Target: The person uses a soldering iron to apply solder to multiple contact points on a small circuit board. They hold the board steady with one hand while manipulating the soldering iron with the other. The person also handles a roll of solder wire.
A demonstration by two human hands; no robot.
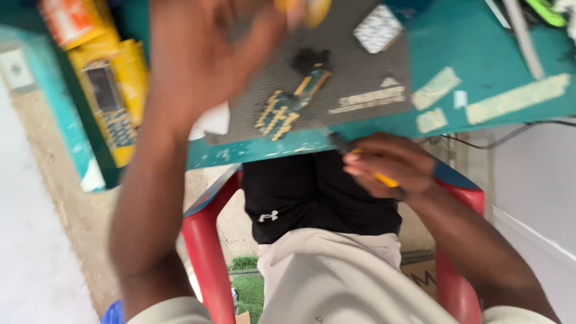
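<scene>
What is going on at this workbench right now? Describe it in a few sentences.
A person sits on a red chair at a teal table. The right hand grips a yellow-handled tool at the table's edge. The left hand is raised and blurred, with something yellow at its fingertips. A small circuit board lies on a grey mat. A yellow phone lies at left.

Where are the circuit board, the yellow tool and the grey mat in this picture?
circuit board (pixel 287 107): head view, on the middle of the board.
yellow tool (pixel 384 179): head view, on its yellow shaft, in the right hand (pixel 389 165).
grey mat (pixel 354 66): head view, on a bare part.
</scene>
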